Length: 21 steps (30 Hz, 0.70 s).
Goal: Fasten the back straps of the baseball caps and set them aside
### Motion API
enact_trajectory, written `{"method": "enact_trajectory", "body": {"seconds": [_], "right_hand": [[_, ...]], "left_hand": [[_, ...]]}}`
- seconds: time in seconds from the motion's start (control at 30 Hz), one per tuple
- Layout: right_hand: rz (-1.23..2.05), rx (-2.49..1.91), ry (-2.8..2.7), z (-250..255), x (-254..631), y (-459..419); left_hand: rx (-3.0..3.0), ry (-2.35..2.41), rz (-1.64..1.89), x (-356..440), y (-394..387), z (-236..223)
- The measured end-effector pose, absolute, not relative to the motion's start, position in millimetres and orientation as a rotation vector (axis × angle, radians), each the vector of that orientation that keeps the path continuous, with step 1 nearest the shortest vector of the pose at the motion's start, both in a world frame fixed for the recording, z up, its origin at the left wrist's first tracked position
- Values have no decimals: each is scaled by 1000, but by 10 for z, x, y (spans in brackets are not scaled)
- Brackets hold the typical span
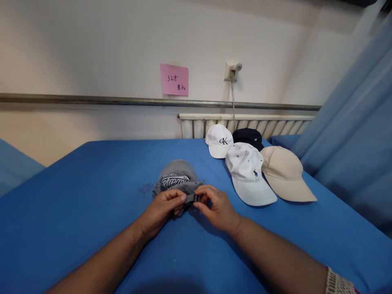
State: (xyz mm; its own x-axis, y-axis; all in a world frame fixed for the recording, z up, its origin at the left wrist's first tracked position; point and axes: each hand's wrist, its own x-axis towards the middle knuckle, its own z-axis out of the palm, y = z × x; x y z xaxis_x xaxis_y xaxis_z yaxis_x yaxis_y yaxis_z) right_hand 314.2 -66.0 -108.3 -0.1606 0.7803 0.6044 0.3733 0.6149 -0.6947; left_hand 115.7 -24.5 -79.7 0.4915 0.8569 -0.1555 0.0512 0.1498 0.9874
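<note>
A grey cap with white lettering lies on the blue table cover, its back strap side toward me. My left hand pinches the grey strap between thumb and index finger. On the strap's right end sits a dark buckle, which my right hand grips between thumb and fingertips. Both hands are close together at the near edge of the cap. Part of the strap is hidden behind the fingers.
To the right are a white cap with black letters, a dark navy cap, a pale cap with a small horse emblem and a beige cap. A radiator and blue curtain stand beyond the blue cover.
</note>
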Motion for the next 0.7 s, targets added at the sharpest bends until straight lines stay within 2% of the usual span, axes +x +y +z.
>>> {"method": "enact_trajectory", "body": {"seconds": [0.7], "right_hand": [[526, -892, -1888, -1042, 3141, -685]], "left_hand": [[1460, 922, 658, 1214, -316, -759]]}}
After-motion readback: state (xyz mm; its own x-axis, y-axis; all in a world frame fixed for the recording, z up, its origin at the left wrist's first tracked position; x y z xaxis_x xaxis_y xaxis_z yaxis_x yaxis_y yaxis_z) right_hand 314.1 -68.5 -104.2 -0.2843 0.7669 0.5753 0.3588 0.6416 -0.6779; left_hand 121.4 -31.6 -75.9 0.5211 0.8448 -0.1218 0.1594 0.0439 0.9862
